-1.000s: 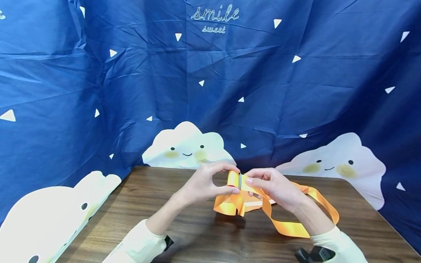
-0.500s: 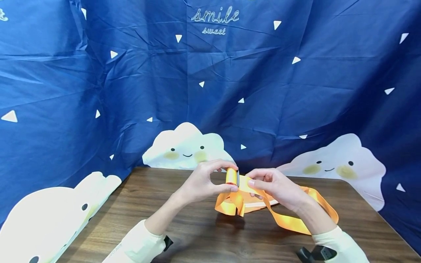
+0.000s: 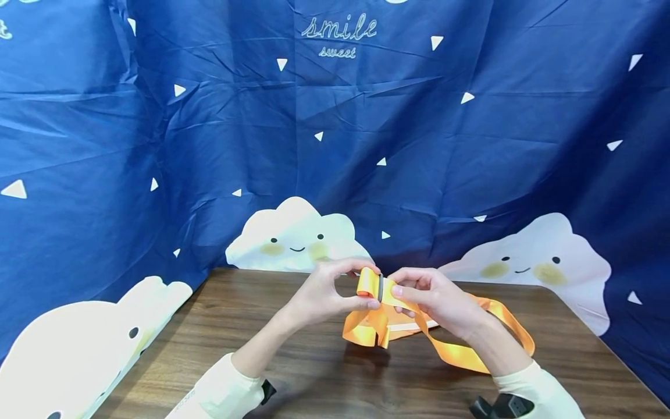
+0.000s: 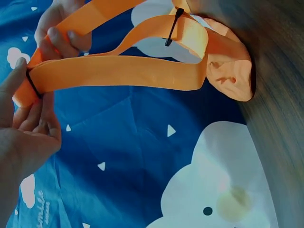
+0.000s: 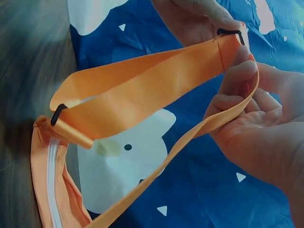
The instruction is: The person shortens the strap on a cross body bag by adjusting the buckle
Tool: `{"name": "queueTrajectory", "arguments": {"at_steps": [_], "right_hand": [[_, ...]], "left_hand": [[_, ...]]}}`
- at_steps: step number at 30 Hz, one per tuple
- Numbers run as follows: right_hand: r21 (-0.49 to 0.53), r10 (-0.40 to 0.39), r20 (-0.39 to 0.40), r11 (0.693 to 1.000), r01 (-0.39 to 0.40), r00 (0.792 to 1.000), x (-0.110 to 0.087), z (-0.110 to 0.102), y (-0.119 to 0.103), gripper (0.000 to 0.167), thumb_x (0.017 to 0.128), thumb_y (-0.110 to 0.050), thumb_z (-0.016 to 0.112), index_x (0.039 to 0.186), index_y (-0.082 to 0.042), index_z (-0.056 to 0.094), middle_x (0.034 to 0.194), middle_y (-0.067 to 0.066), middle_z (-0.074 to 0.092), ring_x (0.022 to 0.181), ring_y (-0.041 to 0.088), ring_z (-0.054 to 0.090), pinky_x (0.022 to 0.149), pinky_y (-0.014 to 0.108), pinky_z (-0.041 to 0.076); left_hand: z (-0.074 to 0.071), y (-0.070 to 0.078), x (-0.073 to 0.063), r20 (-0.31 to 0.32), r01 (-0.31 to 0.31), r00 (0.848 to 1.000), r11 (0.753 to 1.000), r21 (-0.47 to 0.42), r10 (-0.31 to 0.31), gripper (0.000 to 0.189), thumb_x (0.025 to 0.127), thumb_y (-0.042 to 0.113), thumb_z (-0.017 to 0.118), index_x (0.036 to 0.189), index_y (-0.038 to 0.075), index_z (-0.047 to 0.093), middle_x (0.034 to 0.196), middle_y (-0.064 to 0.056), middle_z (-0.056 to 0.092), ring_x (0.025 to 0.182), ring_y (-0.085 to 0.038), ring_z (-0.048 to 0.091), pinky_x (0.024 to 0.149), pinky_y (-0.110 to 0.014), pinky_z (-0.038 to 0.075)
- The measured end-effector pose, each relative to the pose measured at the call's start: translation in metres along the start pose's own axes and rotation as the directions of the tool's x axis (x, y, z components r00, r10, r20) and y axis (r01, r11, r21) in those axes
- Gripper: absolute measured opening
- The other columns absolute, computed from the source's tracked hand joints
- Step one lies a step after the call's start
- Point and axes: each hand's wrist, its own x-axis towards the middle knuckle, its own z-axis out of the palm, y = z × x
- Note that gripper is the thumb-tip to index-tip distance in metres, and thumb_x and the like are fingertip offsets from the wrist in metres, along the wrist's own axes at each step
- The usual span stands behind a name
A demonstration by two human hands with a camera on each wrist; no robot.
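An orange webbing strap (image 3: 460, 358) runs through a black slider buckle (image 3: 381, 288) above the table. My left hand (image 3: 321, 297) holds the buckle by its two ends, thumb below and fingers above, with a short strap loop on its left side. Just right of it, my right hand (image 3: 442, 299) pinches the strap between thumb and fingers. A long length of strap hangs from there in a wide curve past the right wrist. The strap joins an orange fabric bag (image 4: 230, 66) with a white zipper (image 5: 53, 185). A second black fitting (image 5: 58, 114) sits on the strap beside the bag.
The dark wooden table (image 3: 309, 372) spreads under both forearms. Behind it hangs a blue cloth backdrop (image 3: 335, 145) with white clouds and triangles. Black devices sit at both wrists, the right one (image 3: 505, 405) at the table's near side.
The buckle has tilted and turned back in my left hand. The short loop shifts slightly left, and the strap hanging below my right hand sits a little higher. Both grips stay.
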Motion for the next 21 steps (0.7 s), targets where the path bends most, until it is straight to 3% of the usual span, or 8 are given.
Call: {"name": "queueTrajectory", "arguments": {"at_steps": [6, 14, 16, 21], "right_hand": [[-0.044, 0.043, -0.035, 0.998, -0.045, 0.998, 0.001, 0.007, -0.003, 0.026, 0.106, -0.020, 0.057, 0.120, -0.001, 0.068, 0.095, 0.020, 0.065, 0.078, 0.027, 0.058, 0.065, 0.034, 0.050], [-0.101, 0.104, -0.053, 0.989, -0.109, 0.993, 0.003, 0.016, -0.003, 0.027, 0.104, -0.027, 0.062, 0.109, -0.001, 0.069, 0.082, 0.015, 0.062, 0.072, 0.027, 0.057, 0.065, 0.033, 0.049], [-0.089, 0.088, -0.039, 0.992, -0.091, 0.995, 0.004, 0.017, -0.002, 0.025, 0.103, -0.024, 0.062, 0.107, 0.001, 0.068, 0.079, 0.013, 0.061, 0.071, 0.026, 0.057, 0.066, 0.033, 0.049], [0.008, 0.038, -0.017, 0.999, -0.038, 0.999, 0.003, 0.015, -0.003, 0.019, 0.103, -0.015, 0.059, 0.105, 0.002, 0.068, 0.092, 0.012, 0.067, 0.090, 0.028, 0.060, 0.084, 0.041, 0.049]], "left_hand": [[0.003, -0.001, -0.002, 0.026, 0.001, 1.000, 0.999, 0.033, -0.002, 0.052, 0.080, 0.026, 0.090, 0.124, 0.013, 0.068, 0.113, 0.012, 0.066, 0.104, -0.008, 0.061, 0.091, -0.034, 0.053], [0.004, -0.005, -0.001, 0.094, -0.137, 0.988, 0.974, 0.180, 0.122, 0.061, 0.079, 0.024, 0.091, 0.132, 0.006, 0.064, 0.120, -0.002, 0.068, 0.114, -0.010, 0.060, 0.098, -0.027, 0.049], [0.004, -0.005, -0.002, 0.098, -0.137, 0.988, 0.974, 0.179, 0.120, 0.064, 0.078, 0.024, 0.091, 0.133, 0.006, 0.064, 0.121, -0.002, 0.068, 0.115, -0.010, 0.059, 0.098, -0.027, 0.049], [0.005, -0.005, -0.002, 0.101, -0.104, 0.991, 0.986, 0.134, 0.091, 0.065, 0.076, 0.024, 0.092, 0.133, 0.009, 0.064, 0.119, 0.002, 0.067, 0.112, -0.006, 0.060, 0.097, -0.026, 0.049]]}}
